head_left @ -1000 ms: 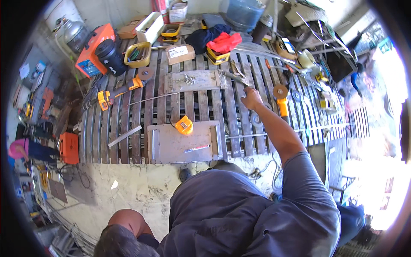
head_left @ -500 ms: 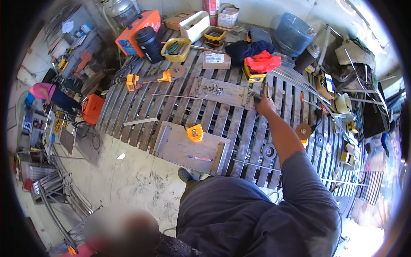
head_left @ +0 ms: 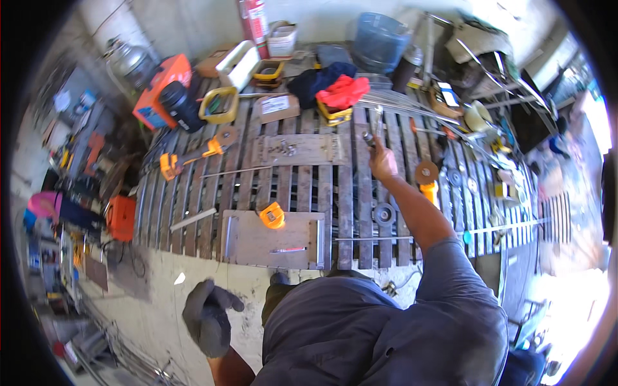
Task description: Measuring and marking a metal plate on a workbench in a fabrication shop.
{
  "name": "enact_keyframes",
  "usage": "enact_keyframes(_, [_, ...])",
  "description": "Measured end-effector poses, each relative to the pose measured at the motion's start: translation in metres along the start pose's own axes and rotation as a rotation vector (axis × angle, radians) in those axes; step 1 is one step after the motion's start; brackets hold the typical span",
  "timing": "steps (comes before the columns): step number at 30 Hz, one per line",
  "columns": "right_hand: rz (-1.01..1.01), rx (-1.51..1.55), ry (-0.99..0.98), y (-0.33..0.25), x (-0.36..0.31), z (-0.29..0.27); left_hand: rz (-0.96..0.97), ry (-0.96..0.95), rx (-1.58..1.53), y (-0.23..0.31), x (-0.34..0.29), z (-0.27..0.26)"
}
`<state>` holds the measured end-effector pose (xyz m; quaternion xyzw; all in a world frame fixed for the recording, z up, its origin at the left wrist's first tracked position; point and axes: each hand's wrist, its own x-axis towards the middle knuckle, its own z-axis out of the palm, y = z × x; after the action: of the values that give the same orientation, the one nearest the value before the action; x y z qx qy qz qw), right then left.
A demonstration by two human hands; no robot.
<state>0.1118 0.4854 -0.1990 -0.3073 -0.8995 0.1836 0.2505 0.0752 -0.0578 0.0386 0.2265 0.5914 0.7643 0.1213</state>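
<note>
My left hand [head_left: 209, 316], in a dark grey glove, is over the floor in front of the bench, thumb apart from the fingers. I see nothing in it. My bare right hand [head_left: 384, 162] reaches across the slatted metal bench [head_left: 360, 212], closed round a small metal tool [head_left: 378, 119] with a dark round end; its exact kind is unclear. Left of that hand lies a flat metal plate [head_left: 312, 148] with a small pile of metal pieces [head_left: 284, 149] on it. Nearer me, another plate [head_left: 248, 241] bears a yellow tape measure [head_left: 272, 215] and a red-and-white pen [head_left: 288, 249].
An angle grinder [head_left: 190, 157] lies at the left, another yellow grinder [head_left: 428, 183] at the right. Along the back stand a yellow tub [head_left: 219, 105], a cardboard box [head_left: 278, 108], a red cloth [head_left: 343, 93] and a blue bucket [head_left: 380, 44]. A person [head_left: 67, 209] bends at the far left.
My gloved left hand has come into view at the lower left. The view has shifted, and my right hand is now apart from the far plate, with the tool in it.
</note>
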Motion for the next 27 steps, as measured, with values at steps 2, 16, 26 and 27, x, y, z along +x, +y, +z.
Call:
enact_keyframes(2, [-0.101,0.157,0.065,-0.065,-0.03,-0.053,-0.383,-0.049,-0.043,-0.037,0.01,-0.028])
enact_keyframes(16, [-1.018,-0.402,-0.001,-0.325,-0.24,-0.127,-0.948,-0.87,-0.736,-0.139,0.082,-0.011])
enact_keyframes(26, [0.596,0.311,-0.163,-0.398,-0.345,-0.097,-0.699,-0.655,-0.465,-0.137,0.036,0.01])
enact_keyframes(27, [0.611,0.307,-0.151,-0.399,-0.353,-0.095,-0.735,-0.658,-0.548,-0.138,0.028,0.014])
